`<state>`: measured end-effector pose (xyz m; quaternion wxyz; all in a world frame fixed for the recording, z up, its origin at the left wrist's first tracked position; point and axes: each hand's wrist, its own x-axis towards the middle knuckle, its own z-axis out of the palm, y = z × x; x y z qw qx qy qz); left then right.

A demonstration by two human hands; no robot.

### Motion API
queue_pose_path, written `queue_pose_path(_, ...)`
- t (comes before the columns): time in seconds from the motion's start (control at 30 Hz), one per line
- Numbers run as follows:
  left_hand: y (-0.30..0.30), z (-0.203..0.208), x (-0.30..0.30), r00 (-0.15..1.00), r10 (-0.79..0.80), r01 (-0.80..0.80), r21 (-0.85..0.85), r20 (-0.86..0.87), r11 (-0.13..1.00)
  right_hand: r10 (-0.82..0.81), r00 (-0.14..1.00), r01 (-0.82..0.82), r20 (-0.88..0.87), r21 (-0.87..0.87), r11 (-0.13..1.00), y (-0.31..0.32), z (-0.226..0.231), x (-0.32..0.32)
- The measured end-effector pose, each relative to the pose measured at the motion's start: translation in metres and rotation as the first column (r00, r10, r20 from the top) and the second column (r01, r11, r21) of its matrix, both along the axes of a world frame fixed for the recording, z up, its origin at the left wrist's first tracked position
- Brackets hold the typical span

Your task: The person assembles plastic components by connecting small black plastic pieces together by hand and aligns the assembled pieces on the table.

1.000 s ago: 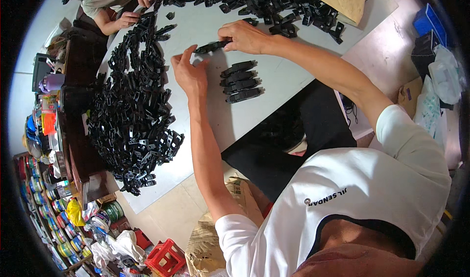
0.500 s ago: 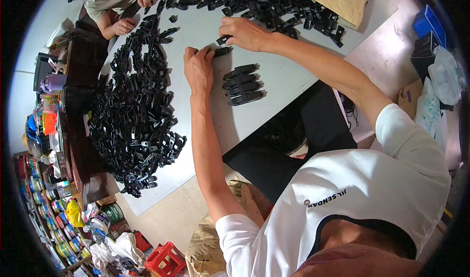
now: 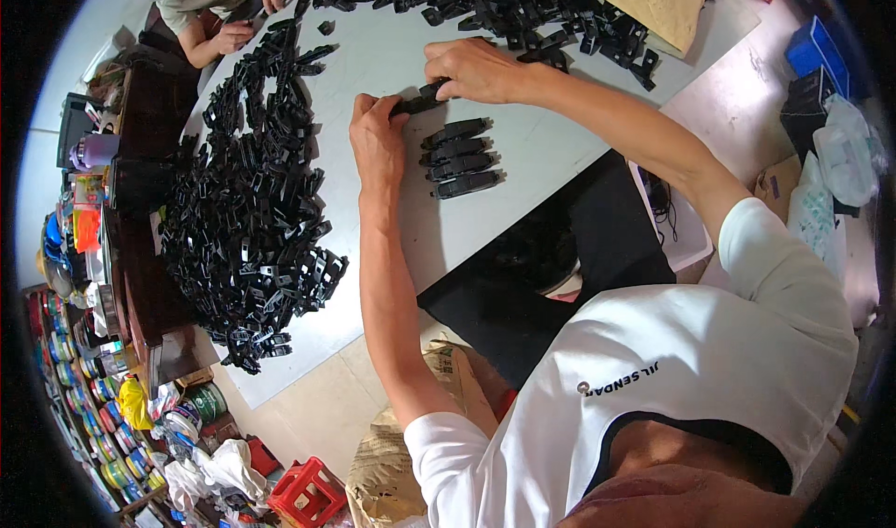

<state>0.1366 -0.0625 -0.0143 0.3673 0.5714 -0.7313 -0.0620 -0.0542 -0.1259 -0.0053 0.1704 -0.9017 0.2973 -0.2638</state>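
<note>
Over the white table (image 3: 373,239), my left hand (image 3: 379,136) pinches one end of a slim black plastic part (image 3: 420,102). My right hand (image 3: 474,70) closes on the part's other end, holding a smaller black plastic piece (image 3: 435,89) against it. The fingers partly cover where the two pieces meet. Just nearer to me, several long black plastic parts (image 3: 464,163) lie side by side in a neat column.
A big heap of black plastic pieces (image 3: 252,220) spreads along the left. More black pieces (image 3: 523,10) lie at the far side, by a brown paper sack (image 3: 649,0). Across the far left corner, a co-worker's hand (image 3: 233,36) holds a small dark piece. A red plastic stool (image 3: 308,492) stands below.
My right hand has brought its small black piece left and down to the end of the part in my left hand. The column of parts stays put.
</note>
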Motion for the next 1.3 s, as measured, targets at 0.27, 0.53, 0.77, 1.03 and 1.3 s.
queue_pose_path(0.27, 0.003, -0.002, 0.0, 0.976, 0.109, -0.098, -0.067, 0.188, 0.993, 0.018, 1.0, -0.017, 0.02, -0.043, 0.999, 0.0, -0.004, 0.003)
queue_pose_path(0.53, 0.0, 0.006, -0.005, 0.98, 0.103, -0.109, 0.029, 0.169, 0.994, 0.01, 1.0, -0.013, -0.022, -0.129, 0.992, 0.0, 0.0, 0.004)
queue_pose_path(0.77, -0.006, 0.002, -0.005, 0.998, 0.055, -0.058, 0.069, 0.041, 0.996, 0.098, 0.995, -0.099, -0.029, -0.032, 0.995, -0.01, 0.002, 0.012)
queue_pose_path(1.03, -0.038, 0.017, 0.045, 0.992, -0.125, 0.128, 0.32, -0.03, 0.939, 0.11, 0.956, -0.075, -0.273, 0.134, 0.988, -0.03, 0.017, 0.003)
queue_pose_path(1.3, -0.121, -0.016, 0.086, 0.752, 0.404, -0.334, -0.227, 0.521, 0.915, -0.372, 0.89, 0.24, -0.262, -0.422, 0.874, -0.077, -0.015, 0.031)
